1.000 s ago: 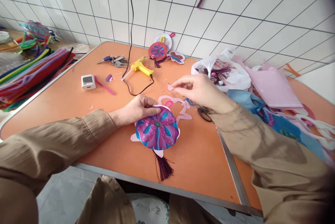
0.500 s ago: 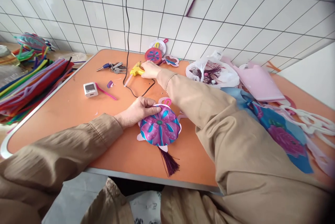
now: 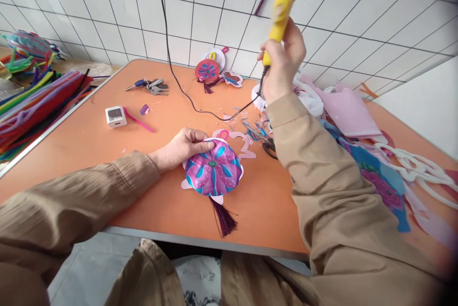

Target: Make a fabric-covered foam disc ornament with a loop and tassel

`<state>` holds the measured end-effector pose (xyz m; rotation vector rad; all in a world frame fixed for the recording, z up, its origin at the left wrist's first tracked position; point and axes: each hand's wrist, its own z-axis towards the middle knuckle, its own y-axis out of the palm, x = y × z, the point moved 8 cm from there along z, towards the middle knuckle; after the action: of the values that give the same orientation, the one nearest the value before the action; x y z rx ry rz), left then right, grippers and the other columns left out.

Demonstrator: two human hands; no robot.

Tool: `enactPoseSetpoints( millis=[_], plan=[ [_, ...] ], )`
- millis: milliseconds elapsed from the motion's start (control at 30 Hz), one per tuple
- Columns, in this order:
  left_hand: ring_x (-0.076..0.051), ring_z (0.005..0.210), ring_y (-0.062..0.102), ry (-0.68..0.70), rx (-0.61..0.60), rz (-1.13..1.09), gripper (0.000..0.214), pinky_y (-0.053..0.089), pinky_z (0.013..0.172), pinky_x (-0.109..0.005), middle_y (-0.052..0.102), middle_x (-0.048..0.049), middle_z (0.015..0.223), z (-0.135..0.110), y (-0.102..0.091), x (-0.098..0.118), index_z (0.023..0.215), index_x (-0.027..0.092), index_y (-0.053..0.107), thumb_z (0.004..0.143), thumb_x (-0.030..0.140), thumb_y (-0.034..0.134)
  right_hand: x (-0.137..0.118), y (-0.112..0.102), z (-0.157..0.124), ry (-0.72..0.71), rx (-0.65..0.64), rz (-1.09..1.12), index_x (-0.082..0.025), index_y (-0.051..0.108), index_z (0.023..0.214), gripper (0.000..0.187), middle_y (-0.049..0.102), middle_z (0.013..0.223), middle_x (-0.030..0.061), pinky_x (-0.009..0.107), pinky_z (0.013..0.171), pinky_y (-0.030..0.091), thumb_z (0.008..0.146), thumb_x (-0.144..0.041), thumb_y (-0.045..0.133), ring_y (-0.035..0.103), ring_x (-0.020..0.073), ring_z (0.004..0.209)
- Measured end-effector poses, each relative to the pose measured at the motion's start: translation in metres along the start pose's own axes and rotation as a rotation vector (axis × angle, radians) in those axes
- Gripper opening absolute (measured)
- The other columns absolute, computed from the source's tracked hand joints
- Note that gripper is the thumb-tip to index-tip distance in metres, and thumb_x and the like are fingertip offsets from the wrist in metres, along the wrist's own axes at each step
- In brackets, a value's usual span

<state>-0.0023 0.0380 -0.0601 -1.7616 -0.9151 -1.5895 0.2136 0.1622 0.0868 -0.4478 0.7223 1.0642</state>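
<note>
My left hand (image 3: 181,147) pinches the upper left edge of a round purple and blue flower ornament (image 3: 213,171) that lies on the orange table (image 3: 107,153); a dark purple tassel (image 3: 223,219) hangs from its lower edge. My right hand (image 3: 282,60) is raised above the table, closed round a yellow glue gun (image 3: 281,12) held nozzle up. The gun's black cord (image 3: 200,108) trails over the table and runs up the tiled wall.
Scissors (image 3: 266,141) and paper scraps lie right of the ornament. A white cube (image 3: 116,116), keys (image 3: 152,85), finished ornaments (image 3: 209,69), a white bag (image 3: 311,98), pink and blue sheets (image 3: 352,115) and pipe cleaners (image 3: 32,100) surround the work area.
My right hand let go of a small paper piece, reached to the far side, took hold of the yellow glue gun and lifted it high. My left hand stayed on the ornament.
</note>
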Motion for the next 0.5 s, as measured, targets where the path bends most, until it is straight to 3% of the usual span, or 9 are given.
enactPoseSetpoints(
  millis=[133, 233, 300, 400, 500],
  plan=[
    [-0.006, 0.045, 0.043, -0.027, 0.022, 0.008, 0.053, 0.034, 0.043, -0.020, 0.050, 0.0025, 0.053, -0.002, 0.002, 0.004, 0.058, 0.014, 0.054, 0.065, 0.057, 0.084, 0.016, -0.039, -0.016, 0.151, 0.041, 0.201, -0.025, 0.046, 0.094, 0.009, 0.051, 0.093, 0.0040, 0.026, 0.061, 0.042, 0.085, -0.023, 0.045, 0.046, 0.0110, 0.068],
    [-0.005, 0.044, 0.040, -0.041, 0.045, 0.013, 0.053, 0.033, 0.042, -0.019, 0.048, 0.0034, 0.051, -0.003, 0.002, 0.006, 0.056, 0.014, 0.054, 0.063, 0.057, 0.085, 0.025, -0.056, -0.029, 0.209, 0.041, 0.266, -0.027, 0.048, 0.093, 0.015, 0.046, 0.084, 0.0001, 0.028, 0.056, 0.037, 0.079, -0.031, 0.052, 0.037, 0.0105, 0.058],
    [-0.006, 0.045, 0.041, -0.039, 0.061, 0.022, 0.052, 0.034, 0.043, -0.019, 0.049, 0.0033, 0.052, -0.003, 0.001, 0.006, 0.058, 0.014, 0.056, 0.063, 0.057, 0.084, 0.020, -0.061, -0.035, 0.195, 0.018, 0.335, -0.028, 0.050, 0.092, 0.020, 0.050, 0.086, -0.0001, 0.029, 0.054, 0.036, 0.074, -0.033, 0.058, 0.038, 0.0096, 0.056],
    [-0.006, 0.045, 0.042, -0.026, 0.083, 0.068, 0.050, 0.034, 0.043, -0.020, 0.049, 0.0030, 0.053, -0.005, -0.001, 0.006, 0.059, 0.014, 0.056, 0.066, 0.056, 0.082, -0.005, -0.060, -0.041, 0.060, -0.072, 0.335, -0.028, 0.053, 0.090, 0.027, 0.058, 0.095, -0.0003, 0.029, 0.054, 0.039, 0.067, -0.030, 0.068, 0.049, 0.0078, 0.056],
    [-0.007, 0.046, 0.042, -0.006, 0.081, 0.110, 0.048, 0.034, 0.043, -0.020, 0.049, 0.0027, 0.053, -0.007, -0.001, 0.007, 0.059, 0.014, 0.056, 0.069, 0.055, 0.080, -0.027, -0.053, -0.051, 0.031, -0.189, 0.276, -0.028, 0.055, 0.089, 0.032, 0.066, 0.088, -0.0023, 0.030, 0.054, 0.042, 0.064, -0.022, 0.075, 0.055, 0.0092, 0.051]
  ],
)
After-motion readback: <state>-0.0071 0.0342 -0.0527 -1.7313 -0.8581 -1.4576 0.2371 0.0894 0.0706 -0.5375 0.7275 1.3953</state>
